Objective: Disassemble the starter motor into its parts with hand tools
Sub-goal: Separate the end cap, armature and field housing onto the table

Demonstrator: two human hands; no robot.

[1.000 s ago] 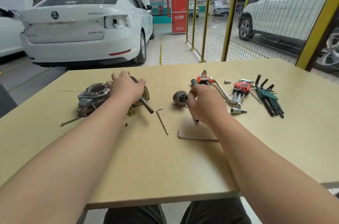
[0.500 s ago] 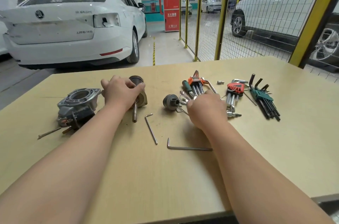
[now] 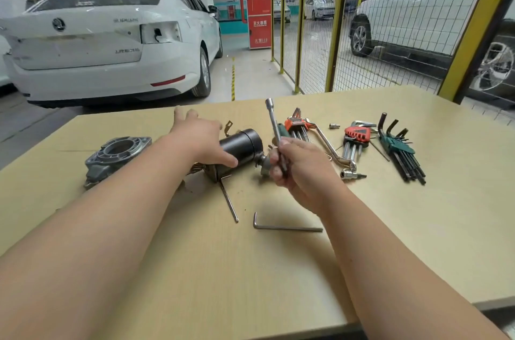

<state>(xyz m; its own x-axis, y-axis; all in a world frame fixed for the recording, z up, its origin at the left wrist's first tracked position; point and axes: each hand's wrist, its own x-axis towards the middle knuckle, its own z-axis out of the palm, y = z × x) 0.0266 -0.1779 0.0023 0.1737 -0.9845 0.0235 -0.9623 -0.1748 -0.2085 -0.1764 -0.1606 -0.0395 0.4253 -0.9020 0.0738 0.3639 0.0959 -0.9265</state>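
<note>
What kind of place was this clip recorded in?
Most likely a car repair workshop or training garage: a white sedan is parked on the concrete floor behind the wooden table, yellow mesh fencing partitions bays, and hex key sets lie out.

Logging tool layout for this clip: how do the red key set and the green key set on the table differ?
The red key set has a red holder and bright silver keys; the green key set has a green holder and dark, nearly black keys. The red key set looks shorter, while the green key set reaches further toward the near edge. The red one lies nearer the right hand; the green one lies further right. Both rest untouched on the table.
</note>
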